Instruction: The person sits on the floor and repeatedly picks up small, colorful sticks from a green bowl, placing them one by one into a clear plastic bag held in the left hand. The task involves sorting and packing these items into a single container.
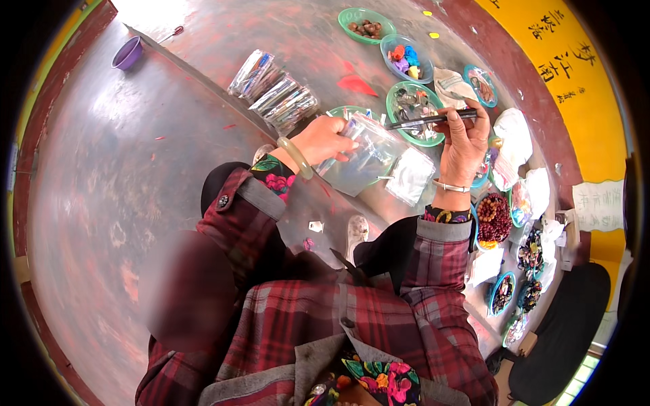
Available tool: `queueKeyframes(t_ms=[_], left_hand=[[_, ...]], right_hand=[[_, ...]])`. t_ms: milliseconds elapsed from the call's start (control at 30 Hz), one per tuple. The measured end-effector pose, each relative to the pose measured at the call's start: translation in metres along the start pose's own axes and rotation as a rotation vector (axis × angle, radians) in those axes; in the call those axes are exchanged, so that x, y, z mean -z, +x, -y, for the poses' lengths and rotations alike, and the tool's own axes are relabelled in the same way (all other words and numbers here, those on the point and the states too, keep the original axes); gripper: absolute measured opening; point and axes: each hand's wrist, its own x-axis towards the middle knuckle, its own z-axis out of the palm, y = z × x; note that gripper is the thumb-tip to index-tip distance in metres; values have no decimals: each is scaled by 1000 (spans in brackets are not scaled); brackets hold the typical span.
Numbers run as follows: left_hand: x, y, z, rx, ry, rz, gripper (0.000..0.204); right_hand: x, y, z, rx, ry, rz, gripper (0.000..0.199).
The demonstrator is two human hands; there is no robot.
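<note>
My left hand [319, 145], with a pale bangle at its wrist, pinches the edge of a clear plastic zip bag [369, 157]. The bag hangs over a green basket [336, 110] that it partly hides. In my right hand [463, 150], a slim black pen-like stick [425, 122] is gripped between thumb and fingers, its end pointing left toward the bag's top. Beside the bag lies a stack of clear empty-looking bags [411, 177]. Behind the stick stands a green basket of small packets [399, 94].
Rows of filled clear packets [283, 101] lie to the left on a low ledge. A basket of brown round things [344, 21] and a blue basket of coloured bundles [386, 57] stand farther off. Dark red beads [494, 218] and several bead baskets line the right. A purple basin [127, 54] sits far left.
</note>
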Motion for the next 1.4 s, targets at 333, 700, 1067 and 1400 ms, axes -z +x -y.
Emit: queueKeyframes(t_ms=[333,700,1067,1400], left_hand=[[-5,2,2,-2,94,83,24],[-4,2,6,38,-131,110,30],[-10,2,3,-4,-209,103,32],[-13,2,1,-31,-278,89,30]], right_hand=[[-3,-1,-4,-47,-64,62,32],[-15,-5,-11,-251,-86,260,21],[-22,-13,-29,-437,-106,235,12],[-29,-18,-35,-405,-218,296,15]])
